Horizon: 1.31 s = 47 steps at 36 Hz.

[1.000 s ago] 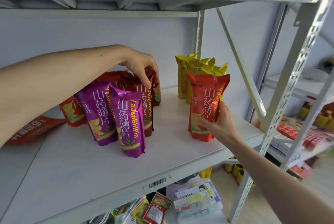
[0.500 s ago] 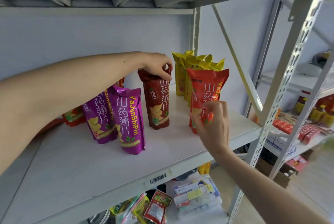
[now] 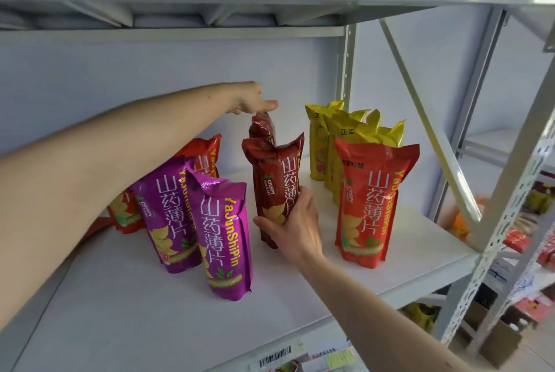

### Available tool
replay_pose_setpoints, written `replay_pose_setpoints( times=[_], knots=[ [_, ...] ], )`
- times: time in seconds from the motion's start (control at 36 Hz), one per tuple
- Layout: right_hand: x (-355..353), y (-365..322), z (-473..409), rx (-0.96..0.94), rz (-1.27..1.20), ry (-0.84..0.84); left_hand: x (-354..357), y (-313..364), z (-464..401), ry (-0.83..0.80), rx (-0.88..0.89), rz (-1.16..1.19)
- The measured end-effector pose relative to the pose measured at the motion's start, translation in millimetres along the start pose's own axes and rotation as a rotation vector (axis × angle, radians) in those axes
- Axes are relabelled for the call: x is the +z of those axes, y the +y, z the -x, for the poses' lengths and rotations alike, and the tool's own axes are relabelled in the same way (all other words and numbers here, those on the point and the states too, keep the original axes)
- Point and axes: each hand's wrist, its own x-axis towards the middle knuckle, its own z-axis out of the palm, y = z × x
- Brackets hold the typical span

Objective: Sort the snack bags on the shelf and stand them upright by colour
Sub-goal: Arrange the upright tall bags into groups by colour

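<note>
My right hand has its grip wrapped around the lower half of the dark red bag, fingers behind and thumb across the front near its base, so the bag stands upright on the shelf. My left hand is above that grip with the fingers stretched forward and nothing between them; whether a fingertip touches the crimped top of the second dark red bag, which rises just behind the one I hold, I cannot tell.

I judge the step in hand to be setting up the dark red group: two of that colour stand one behind the other, in the middle of the shelf. To the right of my grip stands an orange-red bag, upright and apart from my hand, with the yellow bags clustered behind it. To the left of my grip are two purple bags, upright, and behind them more orange-red bags, partly hidden by my left forearm.

Next, I think, the held bag needs its base flattened so that it stays up once I let go. Then the orange-red ones on the far left have to cross past my grip and join the lone one on the right.
</note>
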Motion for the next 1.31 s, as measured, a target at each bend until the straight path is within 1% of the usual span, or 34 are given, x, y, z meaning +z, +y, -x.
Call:
replay_pose_setpoints(
  times=[0.11, 0.22, 0.28, 0.33, 0.44, 0.56, 0.69, 0.86, 1.0, 1.19, 1.31],
  knots=[
    [5.1, 8.0, -5.7, -0.016, -0.014, -0.004, 19.3, 1.3, -24.4, -0.102, -0.029, -0.107],
    [5.9, 15.1, -12.9, -0.001, -0.1, -0.028, 23.1, -0.7, -35.8, -0.212, -0.019, -0.207],
    [4.4, 17.3, -16.7, 0.021, -0.132, -0.028, 22.6, -3.4, -40.0, -0.255, -0.035, -0.196],
    [3.4, 20.0, -20.2, 0.036, -0.156, -0.019, 21.9, -8.0, -46.9, -0.264, -0.035, -0.169],
    [3.6, 22.3, -27.6, 0.056, -0.165, -0.01, 13.6, -22.4, -57.9, -0.299, 0.004, -0.092],
    [9.5, 20.0, -38.0, 0.051, -0.167, 0.038, 4.5, -32.9, -62.6, -0.376, 0.042, -0.099],
    [21.7, 15.7, -54.9, 0.053, -0.096, 0.079, 4.1, -30.2, -57.4, -0.392, 0.05, -0.078],
    [34.8, 2.2, -81.3, 0.152, -0.03, 0.063, 10.6, -23.2, -58.8, -0.411, 0.01, 0.065],
    [45.5, -4.3, -94.6, 0.187, -0.019, 0.047, 17.5, -18.4, -65.8, -0.432, -0.011, 0.053],
    [53.6, -7.4, -104.2, 0.21, 0.01, 0.046, 18.1, -11.8, -73.4, -0.332, 0.03, 0.009],
    [56.1, -9.3, -107.7, 0.212, 0.014, 0.047, 18.1, -29.6, -94.6, -0.276, -0.007, 0.098]
  ],
)
